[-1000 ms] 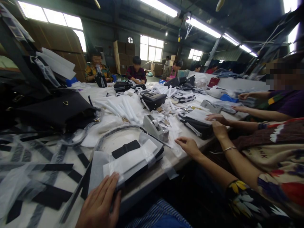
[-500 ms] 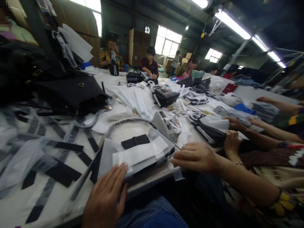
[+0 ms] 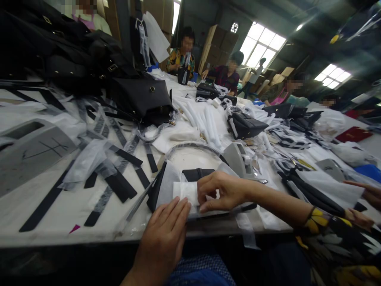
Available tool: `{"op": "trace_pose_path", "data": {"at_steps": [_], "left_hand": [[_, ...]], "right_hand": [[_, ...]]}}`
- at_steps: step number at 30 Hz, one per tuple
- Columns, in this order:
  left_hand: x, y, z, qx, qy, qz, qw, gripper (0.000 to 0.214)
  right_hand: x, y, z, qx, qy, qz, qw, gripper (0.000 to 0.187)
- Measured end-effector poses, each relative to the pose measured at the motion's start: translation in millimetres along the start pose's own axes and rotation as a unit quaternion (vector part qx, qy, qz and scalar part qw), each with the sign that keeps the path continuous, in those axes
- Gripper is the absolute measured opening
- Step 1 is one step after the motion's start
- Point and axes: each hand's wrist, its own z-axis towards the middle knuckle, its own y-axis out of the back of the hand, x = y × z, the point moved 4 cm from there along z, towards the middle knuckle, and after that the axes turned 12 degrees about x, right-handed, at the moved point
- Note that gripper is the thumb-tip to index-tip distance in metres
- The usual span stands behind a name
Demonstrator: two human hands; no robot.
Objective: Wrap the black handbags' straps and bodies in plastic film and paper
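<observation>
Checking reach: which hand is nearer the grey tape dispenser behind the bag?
Right: the right hand is over the bag, just in front of the grey tape dispenser; the left hand is at the bag's near edge, farther away.

Dim room o/all. Daylight from large white multi-pane window (image 3: 258,47) & smaller white multi-pane window (image 3: 332,76), upper R, both blown out. Dark grey ceiling (image 3: 318,16) murky; black leather-look bag pile (image 3: 68,51) loses detail in shadow. White tabletop (image 3: 59,224) mid-bright, v. dark below. Bare R hand (image 3: 205,200) softly shaded. Wide-angle stretch at edges, esp. speckled grey block (image 3: 44,147), far L; bkgd soft.
</observation>
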Motion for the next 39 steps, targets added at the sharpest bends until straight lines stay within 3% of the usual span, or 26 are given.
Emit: {"op": "trace_pose_path", "data": {"at_steps": [8,17,21,30,33,39], "left_hand": [[0.0,0.9,1.6,-0.013,0.002,-0.007,1.0,0.04],[0.7,-2.9,-1.0,-0.017,0.022,-0.004,1.0,0.038],[-0.5,-4.4,2.4,-0.006,-0.005,-0.002,1.0,0.038],[0.3,-1.8,5.4,-0.023,0.002,-0.001,1.0,0.038],[0.4,0.2,6.9,-0.03,-0.007,0.013,0.999,0.038],[3.4,-3.1,6.5,-0.045,-0.021,0.027,0.998,0.036]], "right_hand": [[-33.4,19.3,51.7,0.109,-0.018,-0.136,0.984,0.019],[-19.0,24.1,86.5,0.243,-0.098,-0.285,0.922,0.012],[-25.7,23.6,93.1,0.27,-0.107,-0.279,0.915,0.014],[-54.9,25.7,95.0,0.205,-0.081,-0.159,0.962,0.025],[-63.4,32.7,97.0,0.163,-0.096,-0.149,0.971,0.033],[-82.4,35.6,98.8,0.141,-0.116,-0.062,0.981,0.044]]}}
